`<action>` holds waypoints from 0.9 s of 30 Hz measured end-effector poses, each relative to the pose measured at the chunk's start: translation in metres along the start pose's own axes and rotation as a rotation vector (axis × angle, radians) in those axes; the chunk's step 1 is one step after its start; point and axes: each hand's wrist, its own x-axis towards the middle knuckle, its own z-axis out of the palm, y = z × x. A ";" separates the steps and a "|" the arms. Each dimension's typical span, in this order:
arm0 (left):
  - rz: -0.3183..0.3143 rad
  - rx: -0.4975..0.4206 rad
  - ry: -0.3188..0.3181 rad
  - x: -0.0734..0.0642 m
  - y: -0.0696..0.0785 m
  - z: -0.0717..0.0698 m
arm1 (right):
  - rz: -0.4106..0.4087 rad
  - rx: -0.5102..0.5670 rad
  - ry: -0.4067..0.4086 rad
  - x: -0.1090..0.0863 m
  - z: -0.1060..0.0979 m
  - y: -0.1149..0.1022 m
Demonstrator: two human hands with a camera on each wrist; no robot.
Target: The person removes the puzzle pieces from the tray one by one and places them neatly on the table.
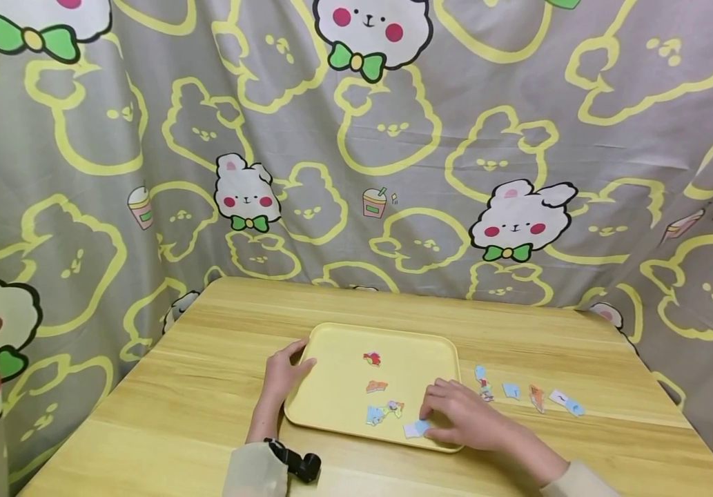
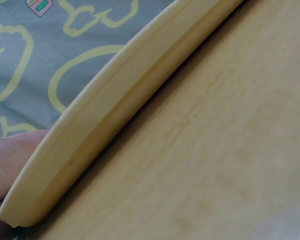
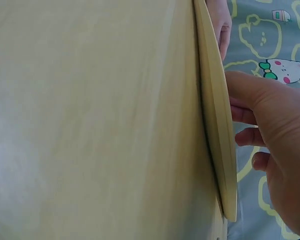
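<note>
A pale yellow rectangular tray (image 1: 331,407) lies on the wooden table. My left hand (image 1: 284,373) grips its left edge, the thumb over the rim. At the tray's front right corner my right hand (image 1: 462,414) reaches in with bent fingers. Its thumb and index finger pinch a light blue and lilac puzzle piece (image 1: 415,430). Further in on the tray are a red piece (image 1: 372,359), an orange piece (image 1: 377,386) and a joined blue and yellow-green cluster (image 1: 376,415). In both wrist views the tray's side wall (image 2: 105,100) hides the pieces.
Right of the tray, more puzzle pieces lie on the table: a small multicoloured group (image 1: 484,390), a blue piece (image 1: 511,391), an orange one (image 1: 537,398) and a white and blue strip (image 1: 567,402). A grey patterned curtain (image 1: 306,138) hangs round the table.
</note>
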 end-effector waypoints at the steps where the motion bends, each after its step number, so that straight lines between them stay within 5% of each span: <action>1: -0.001 -0.003 -0.001 0.000 0.000 0.000 | -0.010 0.001 0.003 0.000 0.000 0.000; 10: -0.010 -0.008 -0.007 0.000 0.000 0.001 | -0.054 -0.026 0.006 0.001 0.000 0.002; 27: -0.006 0.006 -0.002 0.000 0.001 0.001 | -0.009 0.082 0.223 -0.001 -0.002 0.005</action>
